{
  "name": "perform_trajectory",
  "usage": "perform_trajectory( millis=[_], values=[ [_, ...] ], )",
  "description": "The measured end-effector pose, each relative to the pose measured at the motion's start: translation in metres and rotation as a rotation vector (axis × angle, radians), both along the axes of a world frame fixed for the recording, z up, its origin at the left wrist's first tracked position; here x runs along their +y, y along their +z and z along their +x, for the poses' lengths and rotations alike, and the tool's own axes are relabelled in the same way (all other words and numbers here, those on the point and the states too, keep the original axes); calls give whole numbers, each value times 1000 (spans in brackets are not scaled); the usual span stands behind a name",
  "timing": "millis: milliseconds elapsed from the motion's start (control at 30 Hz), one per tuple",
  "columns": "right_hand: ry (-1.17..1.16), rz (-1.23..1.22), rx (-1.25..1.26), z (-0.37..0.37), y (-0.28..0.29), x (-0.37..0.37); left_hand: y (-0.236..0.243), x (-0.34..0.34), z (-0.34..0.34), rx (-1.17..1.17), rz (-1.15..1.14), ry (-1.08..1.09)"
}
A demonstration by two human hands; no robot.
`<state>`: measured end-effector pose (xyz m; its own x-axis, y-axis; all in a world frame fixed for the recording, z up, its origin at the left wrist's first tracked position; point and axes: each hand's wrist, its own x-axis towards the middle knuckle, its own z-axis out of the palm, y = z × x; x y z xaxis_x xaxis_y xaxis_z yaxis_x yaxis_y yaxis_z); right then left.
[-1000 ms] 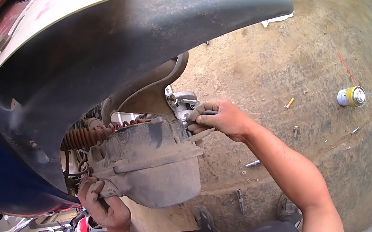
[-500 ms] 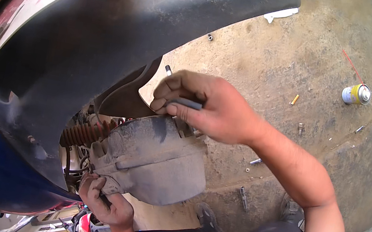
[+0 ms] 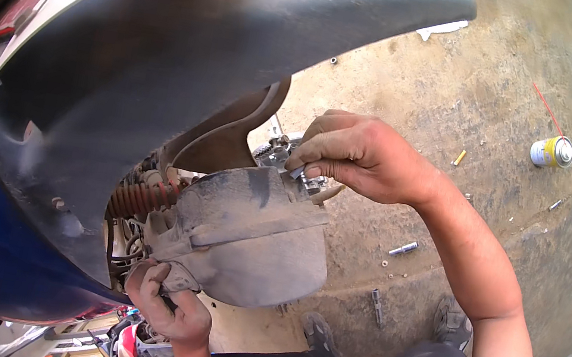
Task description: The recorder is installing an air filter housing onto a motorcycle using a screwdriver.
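A big grey fender (image 3: 196,35) filled the upper left of the frame, its edge curving close over the dusty cover (image 3: 253,237) at centre, while the concrete floor (image 3: 466,95) lay open across the right. On that floor at upper right lay a small yellow-and-white spray can (image 3: 552,150) with a red straw, well apart from a socket (image 3: 404,248) at right of centre. The right hand (image 3: 358,153), arm bent in from lower right, pinched a small metal part (image 3: 297,173) at the cover's top edge, and the left hand (image 3: 167,302), at lower centre, curled shut on the cover's lower left corner.
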<state>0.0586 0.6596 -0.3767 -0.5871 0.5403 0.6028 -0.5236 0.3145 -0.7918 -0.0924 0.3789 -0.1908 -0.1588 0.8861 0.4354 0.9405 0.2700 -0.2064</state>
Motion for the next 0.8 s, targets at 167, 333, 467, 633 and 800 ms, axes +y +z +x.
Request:
perform_trajectory(
  millis=[167, 333, 467, 633, 800],
  values=[
    [84, 92, -87, -1, 7, 9, -3, 2, -2, -16, 92, -14],
    [93, 87, -9, -10, 4, 7, 0, 0, 0, 2, -2, -6],
    [86, 89, -32, -13, 1, 10, 0, 0, 0, 4, 6, -3],
    [110, 83, -28, -16, 0, 11, -5, 3, -2, 0, 100, -13],
    [108, 23, -14, -21, -3, 7, -5, 3, -1, 0, 89, 9]
  ],
)
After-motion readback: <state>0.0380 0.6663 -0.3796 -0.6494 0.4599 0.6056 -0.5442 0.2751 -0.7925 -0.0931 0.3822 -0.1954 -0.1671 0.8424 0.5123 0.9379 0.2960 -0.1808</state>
